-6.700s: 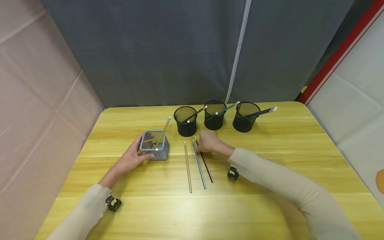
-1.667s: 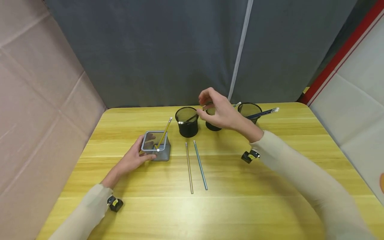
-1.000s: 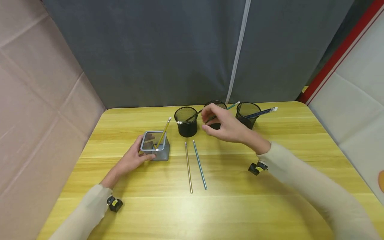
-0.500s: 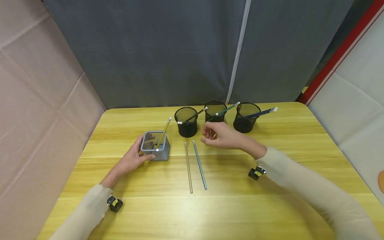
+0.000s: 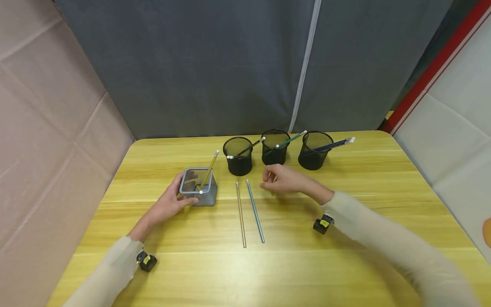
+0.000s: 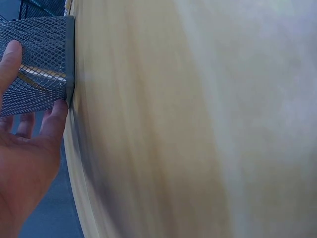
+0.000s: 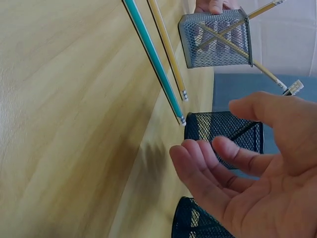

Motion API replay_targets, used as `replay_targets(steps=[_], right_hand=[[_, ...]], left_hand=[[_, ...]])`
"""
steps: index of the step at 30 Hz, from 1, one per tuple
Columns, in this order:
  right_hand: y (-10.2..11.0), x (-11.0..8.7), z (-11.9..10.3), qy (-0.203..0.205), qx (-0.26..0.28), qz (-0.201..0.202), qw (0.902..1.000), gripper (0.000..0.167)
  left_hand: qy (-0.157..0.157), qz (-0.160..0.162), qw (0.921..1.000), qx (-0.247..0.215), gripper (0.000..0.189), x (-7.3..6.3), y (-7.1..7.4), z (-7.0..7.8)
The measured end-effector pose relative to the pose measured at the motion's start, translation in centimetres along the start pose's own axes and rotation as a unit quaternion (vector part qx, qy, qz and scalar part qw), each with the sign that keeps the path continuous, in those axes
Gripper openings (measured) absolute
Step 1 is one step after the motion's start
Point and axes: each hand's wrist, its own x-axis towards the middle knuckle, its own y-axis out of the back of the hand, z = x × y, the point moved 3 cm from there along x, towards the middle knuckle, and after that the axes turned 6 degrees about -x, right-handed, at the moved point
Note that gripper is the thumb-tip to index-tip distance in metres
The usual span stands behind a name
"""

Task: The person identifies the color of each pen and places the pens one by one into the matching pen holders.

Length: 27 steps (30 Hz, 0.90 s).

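My left hand (image 5: 168,204) grips the grey square mesh pencil cup (image 5: 208,198), thumb on its near side and fingers round the left. Two yellow pencils (image 7: 265,10) lean crosswise in that cup. Over the table, right of the loose pencils, my right hand (image 5: 285,179) has its fingers loosely bent with nothing between them. A gold pencil (image 5: 241,217) and a teal pencil (image 5: 255,213) lie side by side on the wood, eraser ends away from me. Behind them stands a round black mesh cup (image 5: 240,167) with black pencils leaning out both sides.
Two more round black mesh cups stand along the back: the middle cup (image 5: 273,158) holds teal pencils, the right cup (image 5: 310,161) dark blue ones. A grey curtain (image 5: 211,76) hangs behind the wooden table (image 5: 192,277). Pale panels flank both sides.
The black pencil that lay on the table is now in the left black cup. My right hand has come back from over the cups toward the loose pencils. My left hand stays put.
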Motion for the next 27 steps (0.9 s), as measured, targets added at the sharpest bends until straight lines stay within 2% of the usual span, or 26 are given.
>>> replay_targets(steps=[7, 10, 15, 22, 27], right_hand=[[-1.1, 0.4, 0.1, -0.063, 0.051, -0.015, 0.9966, 0.023], [-1.6, 0.6, 0.0, -0.082, 0.050, -0.012, 0.9953, 0.026], [-2.6, 1.2, -0.2, -0.104, 0.013, -0.005, 0.9945, 0.032], [-4.3, 2.2, -1.3, -0.107, -0.059, 0.003, 0.9925, 0.042], [-5.4, 2.5, -2.4, -0.111, -0.106, -0.004, 0.9882, 0.039]], left_hand=[[0.002, -0.001, 1.0000, 0.001, 0.082, 0.0, 0.1, 0.1], [0.002, -0.001, 1.0000, 0.000, 0.082, 0.0, 0.1, 0.1], [-0.003, 0.000, 1.0000, 0.001, 0.082, 0.0, 0.0, 0.0], [-0.002, 0.001, 1.0000, 0.003, 0.082, -0.1, 0.0, 0.0], [0.000, -0.001, 1.0000, 0.004, 0.082, -0.1, 0.1, 0.0]])
